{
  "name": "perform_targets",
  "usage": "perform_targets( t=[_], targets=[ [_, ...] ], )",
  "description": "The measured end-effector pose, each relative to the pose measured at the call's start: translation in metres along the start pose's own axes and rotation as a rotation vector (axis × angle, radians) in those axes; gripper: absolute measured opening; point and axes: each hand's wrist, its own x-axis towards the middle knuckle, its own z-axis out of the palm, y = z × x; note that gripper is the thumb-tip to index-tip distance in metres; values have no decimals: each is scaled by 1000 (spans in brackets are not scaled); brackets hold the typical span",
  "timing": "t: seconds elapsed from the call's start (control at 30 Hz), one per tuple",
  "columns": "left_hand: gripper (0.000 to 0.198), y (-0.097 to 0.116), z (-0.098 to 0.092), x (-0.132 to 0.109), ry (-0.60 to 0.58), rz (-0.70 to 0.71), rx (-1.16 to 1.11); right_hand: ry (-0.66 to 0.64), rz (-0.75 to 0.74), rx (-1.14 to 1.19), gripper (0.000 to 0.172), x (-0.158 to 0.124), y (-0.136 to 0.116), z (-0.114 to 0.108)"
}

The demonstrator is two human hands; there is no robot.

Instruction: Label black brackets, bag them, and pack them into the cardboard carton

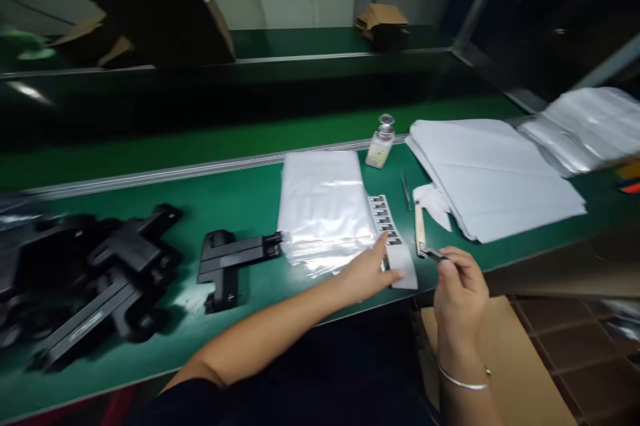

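Observation:
My left hand [367,273] is at the edge of a strip of black-and-white labels [383,219], its thumb and index finger gripping the strip's blank lower part. My right hand [461,286] pinches a slim dark tool [434,253], which looks like tweezers, tip pointing left. Just beyond that tip lies a cream-handled tool [419,226], perhaps a knife or scraper. A thin metal tool [405,191] lies farther back. To the left of the labels is a stack of clear plastic bags [325,199], and a black plastic bracket [235,259] sits beside it.
Several black brackets [125,266] are piled on the green bench at left. A small pump bottle [380,143] stands behind the bags. White sheets [495,173] and more plastic bags [590,126] lie at right. A cardboard box [500,366] is below the bench edge.

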Motion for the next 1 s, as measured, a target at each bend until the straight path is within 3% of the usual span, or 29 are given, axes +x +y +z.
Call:
perform_targets(
  t=[0.07, 0.13, 0.2, 0.3, 0.37, 0.4, 0.47, 0.57, 0.67, 0.8, 1.0],
  targets=[
    [77, 6, -14, -18, 14, 72, 148, -82, 307, 284, 16, 1, 14, 16],
    [63, 15, -47, -40, 94, 131, 246, -132, 468, 401, 21, 3, 30, 33],
    [41, 23, -100, -65, 281, 146, 285, -64, 461, 409, 22, 6, 43, 44],
    [27, 18, -190, -98, 711, 130, 375, -34, 362, 342, 21, 14, 44, 52],
    [26, 4, -231, -113, 776, 88, 464, -93, 269, 280, 18, 16, 32, 63],
    [28, -6, -241, -118, 768, 74, 482, -149, 223, 256, 17, 14, 24, 72],
    [33, -24, -242, -125, 740, 71, 477, -321, 158, 213, 18, 4, 4, 98],
    [38, -42, -214, -133, 723, 78, 427, -622, 102, 90, 19, -22, -24, 146],
    [39, -49, -187, -139, 701, 70, 389, -831, 65, -32, 15, -49, -36, 186],
    [38, -51, -178, -143, 710, 93, 388, -910, 56, -125, 16, -68, -36, 208],
    [38, -52, -181, -144, 696, 104, 395, -933, 18, -234, 16, -73, -37, 213]
  ],
)
